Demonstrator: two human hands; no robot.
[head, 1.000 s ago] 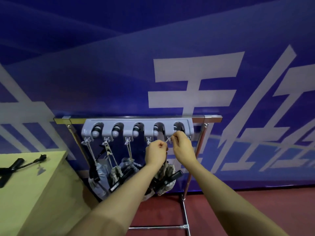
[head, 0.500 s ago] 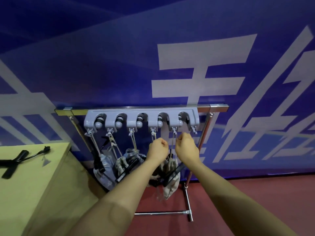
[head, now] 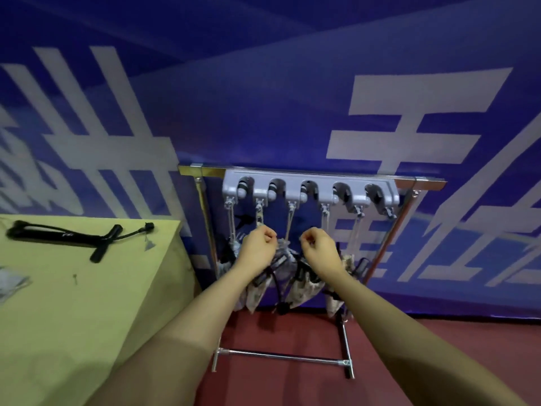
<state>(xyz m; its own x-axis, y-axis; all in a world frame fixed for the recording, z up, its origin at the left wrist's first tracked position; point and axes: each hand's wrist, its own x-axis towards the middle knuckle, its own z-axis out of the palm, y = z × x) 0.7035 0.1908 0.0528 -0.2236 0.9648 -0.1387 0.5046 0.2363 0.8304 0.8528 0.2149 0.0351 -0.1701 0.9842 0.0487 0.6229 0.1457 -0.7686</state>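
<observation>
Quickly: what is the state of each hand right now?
Left hand: closed, fingers curled, nothing visibly held.
Right hand: closed, fingers curled, nothing visibly held.

patterned pouch (head: 281, 254) | hanging by white cord (head: 289, 222) | third hook of grey rack (head: 310, 177)

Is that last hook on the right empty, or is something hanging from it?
Empty. No string hangs below the hook; bags hang from the others.

Grey hook bar (head: 292, 195) on metal rack (head: 282, 357), pouches (head: 304, 286)
</observation>
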